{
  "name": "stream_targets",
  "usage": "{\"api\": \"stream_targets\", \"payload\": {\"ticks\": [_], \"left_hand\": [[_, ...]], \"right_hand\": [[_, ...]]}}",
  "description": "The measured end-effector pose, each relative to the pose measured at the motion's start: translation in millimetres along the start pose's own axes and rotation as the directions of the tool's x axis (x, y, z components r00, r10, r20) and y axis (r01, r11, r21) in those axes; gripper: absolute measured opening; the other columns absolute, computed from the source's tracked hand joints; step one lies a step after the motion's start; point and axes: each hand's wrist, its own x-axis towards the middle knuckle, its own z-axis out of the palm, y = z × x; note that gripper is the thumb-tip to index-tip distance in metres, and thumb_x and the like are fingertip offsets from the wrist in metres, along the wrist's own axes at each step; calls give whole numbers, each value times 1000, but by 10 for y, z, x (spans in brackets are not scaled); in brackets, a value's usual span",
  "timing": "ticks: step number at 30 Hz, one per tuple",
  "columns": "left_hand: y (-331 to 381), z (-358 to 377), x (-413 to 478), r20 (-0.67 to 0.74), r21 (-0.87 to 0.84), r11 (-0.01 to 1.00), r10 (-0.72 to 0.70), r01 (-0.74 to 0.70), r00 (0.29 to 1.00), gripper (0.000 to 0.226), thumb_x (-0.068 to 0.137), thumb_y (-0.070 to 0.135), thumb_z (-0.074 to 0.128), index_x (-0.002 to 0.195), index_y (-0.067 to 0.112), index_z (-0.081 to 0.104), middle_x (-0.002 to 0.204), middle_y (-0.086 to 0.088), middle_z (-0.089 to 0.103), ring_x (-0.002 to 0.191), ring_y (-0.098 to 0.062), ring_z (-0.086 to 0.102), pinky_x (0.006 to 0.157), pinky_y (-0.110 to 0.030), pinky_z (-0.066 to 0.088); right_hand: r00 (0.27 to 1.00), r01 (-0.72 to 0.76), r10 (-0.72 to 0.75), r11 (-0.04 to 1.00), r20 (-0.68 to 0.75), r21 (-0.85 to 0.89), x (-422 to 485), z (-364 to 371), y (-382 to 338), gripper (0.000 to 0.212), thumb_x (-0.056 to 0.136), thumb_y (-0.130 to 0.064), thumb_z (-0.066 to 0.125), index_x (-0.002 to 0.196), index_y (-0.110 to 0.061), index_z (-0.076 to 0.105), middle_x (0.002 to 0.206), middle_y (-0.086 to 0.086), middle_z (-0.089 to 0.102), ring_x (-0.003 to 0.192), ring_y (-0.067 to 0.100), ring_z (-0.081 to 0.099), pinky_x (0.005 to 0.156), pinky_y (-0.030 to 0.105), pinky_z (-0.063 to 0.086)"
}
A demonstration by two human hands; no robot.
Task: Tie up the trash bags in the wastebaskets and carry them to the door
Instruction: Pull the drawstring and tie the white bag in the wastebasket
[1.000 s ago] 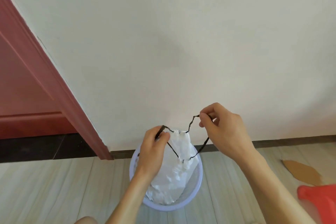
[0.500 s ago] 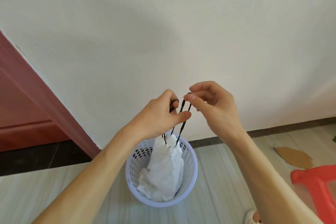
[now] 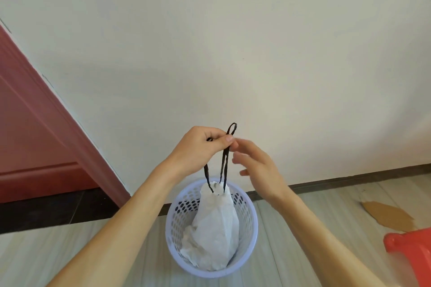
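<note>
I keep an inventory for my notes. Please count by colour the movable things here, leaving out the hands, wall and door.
White: 1, trash bag, with its black drawstring
Pale lilac: 1, wastebasket
Brown: 1, cardboard piece
Red: 1, plastic item, cut off at the edge
Total: 4

The wastebasket (image 3: 177, 223) is pale plastic, smooth with a soft sheen, its wall pierced with round holes. The bag (image 3: 217, 228) in it is thin white plastic film, crumpled and matt. Its drawstring (image 3: 225, 161) is a narrow, dark, dull band. The wall (image 3: 233, 42) is painted, matt and nearly smooth. The door frame (image 3: 58, 128) is red-brown and smooth, with a satin finish like painted wood. The floor (image 3: 303, 228) is pale wood-grain planking with a slight gloss. The cardboard scrap (image 3: 384, 214) is brown and matt. The red stool (image 3: 412, 247) is glossy plastic.
</note>
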Motion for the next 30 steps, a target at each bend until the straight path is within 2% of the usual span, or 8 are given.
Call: {"api": "stream_targets", "payload": {"ticks": [2, 5, 9, 13, 15, 18, 23, 30], "left_hand": [[22, -38, 6, 26, -63, 995, -76, 77, 997, 25, 99, 29, 55, 93, 14, 75, 36, 15, 39, 36, -1, 42, 45, -12, 29], [28, -90, 62, 12, -153, 978, -141, 141, 990, 25, 97, 32, 58, 85, 18, 75, 46, 11, 24, 41, -9, 22, 43, -21, 21], [61, -132, 107, 36, -257, 942, -215, 217, 976, 24, 99, 26, 55, 87, 12, 70, 54, 7, 22, 47, -11, 17, 41, -21, 17], [73, -122, 125, 77, -376, 881, -278, 286, 957, 21, 102, 24, 48, 90, 12, 61, 52, 9, 26, 43, -8, 19, 36, -18, 17], [96, -94, 145, 83, -422, 853, -302, 308, 950, 20, 103, 22, 44, 89, 13, 55, 51, 9, 28, 41, -7, 20, 35, -17, 17], [102, -78, 197, 58, -451, 835, -326, 316, 944, 19, 103, 20, 41, 88, 14, 51, 49, 10, 30, 40, -7, 21, 35, -17, 17], [67, -125, 266, 2, -490, 803, -388, 339, 922, 16, 99, 14, 39, 88, 15, 49, 49, 8, 30, 38, -7, 21, 33, -17, 17], [49, -196, 271, -14, -506, 801, -378, 319, 926, 11, 99, 16, 43, 101, 13, 54, 48, 9, 32, 38, -7, 21, 33, -17, 17]], "right_hand": [[973, 20, 44, 963, 228, -268, -38, 171, 194, 37, 104, -30, 35, 137, -29, 51, 129, -2, 64, 118, 16, 57, 93, 26, 44], [976, 100, -8, 904, 217, -416, -95, 411, 409, 35, 105, -37, 25, 117, -29, 58, 111, -2, 69, 100, 11, 61, 92, 33, 48], [994, 69, -39, 945, 97, -321, -166, 596, 525, 31, 106, -32, 28, 93, -28, 56, 89, -5, 65, 77, -1, 54, 69, 12, 42], [998, -38, 31, 988, -47, -150, -71, 687, 618, 35, 106, -30, 29, 84, -23, 55, 72, -2, 58, 54, 4, 44, 53, 19, 36], [998, -22, 13, 991, -69, -129, -66, 703, 628, 36, 105, -32, 30, 84, -22, 58, 68, -4, 53, 56, 6, 43, 55, 18, 37], [996, 53, -59, 994, -62, -99, -165, 800, 635, 34, 105, -33, 29, 100, -29, 63, 82, -11, 63, 80, 3, 57, 74, 14, 44], [990, 5, -20, 995, -142, -103, -199, 919, 740, 28, 104, -30, 35, 105, -36, 62, 89, -11, 65, 89, 0, 59, 76, 19, 42], [962, -162, 176, 984, -211, 79, -62, 805, 635, 23, 99, -32, 51, 90, -32, 72, 72, -11, 66, 63, 0, 57, 63, 14, 41]]}}
